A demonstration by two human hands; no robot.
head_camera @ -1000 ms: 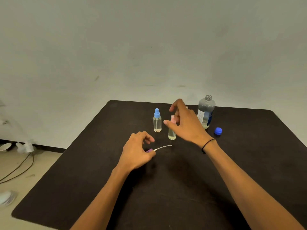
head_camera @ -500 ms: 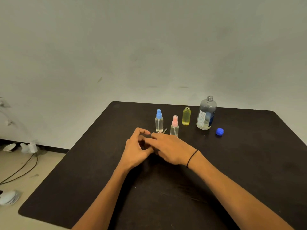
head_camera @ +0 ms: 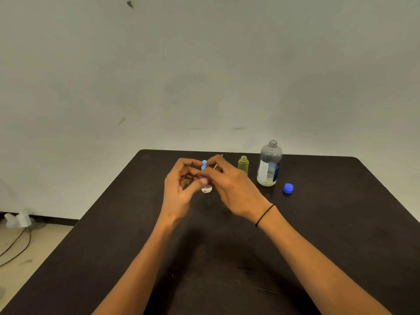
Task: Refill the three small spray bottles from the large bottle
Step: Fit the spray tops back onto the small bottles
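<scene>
**Two hands meet over a little spray top**

The left hand [head_camera: 181, 189] and the right hand [head_camera: 231, 187] come together above the dark table [head_camera: 113, 258]. Their fingertips touch around a small purple spray top [head_camera: 206, 180]. A thin white tube [head_camera: 216, 165] sticks up and back from it, past the right hand's fingers. The right hand's fingers are curled and pinch the purple spray top. The left hand's fingers are curled too, and its thumb tip presses on the same top from the other side. The spot is a bit blurry, so how much each hand holds is hard to see.

Right behind the pinch stands a small bottle with a light blue top [head_camera: 204, 165]. Only its top and its clear bottom peek out between the fingers. A second small bottle may be hidden behind the right hand; it cannot be seen.

Just past the right hand's knuckles, on the far side, stands a small yellow bottle [head_camera: 243, 165]. It is upright and its neck has no top on it. A little further out to the right of the pinch stands the large bottle [head_camera: 269, 165]. It is upright, clear, with a white and blue label, and its neck is open as well. Some water sits low inside it. Its blue cap [head_camera: 288, 188] lies on the table just beside it, on the side away from the hands.

A thin black band [head_camera: 264, 214] goes round the right wrist.

Far off to the left of the hands, down on the floor by the wall, lie some cables [head_camera: 16, 246].
</scene>
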